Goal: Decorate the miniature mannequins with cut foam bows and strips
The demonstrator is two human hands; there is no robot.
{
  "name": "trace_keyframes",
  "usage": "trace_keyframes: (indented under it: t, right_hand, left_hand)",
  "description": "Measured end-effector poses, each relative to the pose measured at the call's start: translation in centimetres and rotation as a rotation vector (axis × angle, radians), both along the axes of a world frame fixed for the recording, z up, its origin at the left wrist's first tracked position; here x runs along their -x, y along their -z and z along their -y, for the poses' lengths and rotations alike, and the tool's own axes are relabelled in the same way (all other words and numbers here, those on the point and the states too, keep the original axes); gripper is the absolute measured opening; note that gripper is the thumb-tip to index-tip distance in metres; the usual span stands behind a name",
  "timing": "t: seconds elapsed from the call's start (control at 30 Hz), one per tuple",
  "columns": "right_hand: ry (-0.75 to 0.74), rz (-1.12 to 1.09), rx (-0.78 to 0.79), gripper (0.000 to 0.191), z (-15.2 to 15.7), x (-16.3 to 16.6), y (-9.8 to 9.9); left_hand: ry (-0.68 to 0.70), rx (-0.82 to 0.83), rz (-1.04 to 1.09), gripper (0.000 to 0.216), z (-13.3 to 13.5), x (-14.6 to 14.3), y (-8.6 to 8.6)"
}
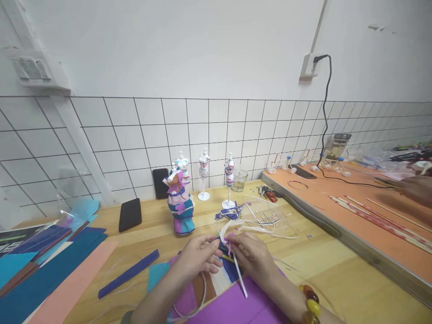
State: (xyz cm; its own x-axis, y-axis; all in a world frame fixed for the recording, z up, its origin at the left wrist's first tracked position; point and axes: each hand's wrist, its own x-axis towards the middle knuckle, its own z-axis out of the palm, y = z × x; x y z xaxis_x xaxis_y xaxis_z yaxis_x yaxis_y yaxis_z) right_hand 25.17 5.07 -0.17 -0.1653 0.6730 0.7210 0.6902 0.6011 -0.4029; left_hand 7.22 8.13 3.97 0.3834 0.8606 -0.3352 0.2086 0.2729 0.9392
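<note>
Near the front middle of the table, my left hand [199,255] has thumb and forefinger together at the edge of a small dark blue piece [222,245], its other fingers loosely curled. My right hand [253,256] pinches a narrow purple ribbon [229,247] at the same piece; part of the grip is hidden behind the fingers. A white ribbon [240,276] hangs down beside the right fingers. Beneath both hands lie purple sheet material [236,301] and blue, brown and cream pieces. A pale cord loop [204,292] shows below my left hand.
Behind stand a mannequin dressed in coloured pieces [181,204] and several small white mannequins [204,168]. Left are coloured sheets [67,265], a blue strip [128,273] and a phone [130,215]. Right are ribbons [270,229], a glass [240,180] and an orange table [337,189] with another person's hand [415,186].
</note>
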Motion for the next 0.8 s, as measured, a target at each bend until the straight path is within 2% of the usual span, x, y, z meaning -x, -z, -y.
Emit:
trace_keyframes:
  t: [0.1,0.17,0.27,0.37,0.53,0.6,0.67,0.8]
  right_hand:
    - [-0.003,0.070,-0.020,0.021,0.1,0.4,0.5]
    - [0.007,0.080,-0.020,0.031,0.0,0.4,0.9]
    - [0.015,0.067,0.027,0.045,-0.3,0.2,1.4]
    - [-0.023,-0.018,0.161,0.054,-0.5,0.4,1.8]
    - [-0.267,-0.409,0.465,0.051,-0.7,1.1,2.4]
    - [-0.311,-0.524,0.535,0.046,-0.8,1.0,2.2]
    - [-0.264,-0.569,0.534,0.043,-0.9,0.7,1.7]
    - [-0.122,-0.516,0.462,0.035,-0.9,0.3,0.2]
  left_hand:
    - [0.005,0.149,0.318,0.027,0.6,-1.6,0.6]
    - [-0.013,0.189,0.427,0.023,0.6,-2.1,0.9]
    - [-0.030,0.177,0.427,0.019,0.3,-2.3,1.3]
    - [-0.053,0.158,0.421,0.015,-0.2,-2.5,1.6]
    - [-0.116,0.116,0.376,0.015,-0.8,-2.3,2.1]
    - [-0.129,0.099,0.359,0.019,-0.8,-2.1,2.3]
    - [-0.135,0.080,0.348,0.022,-0.7,-2.0,2.5]
    - [-0.132,0.066,0.344,0.022,-0.8,-2.0,2.9]
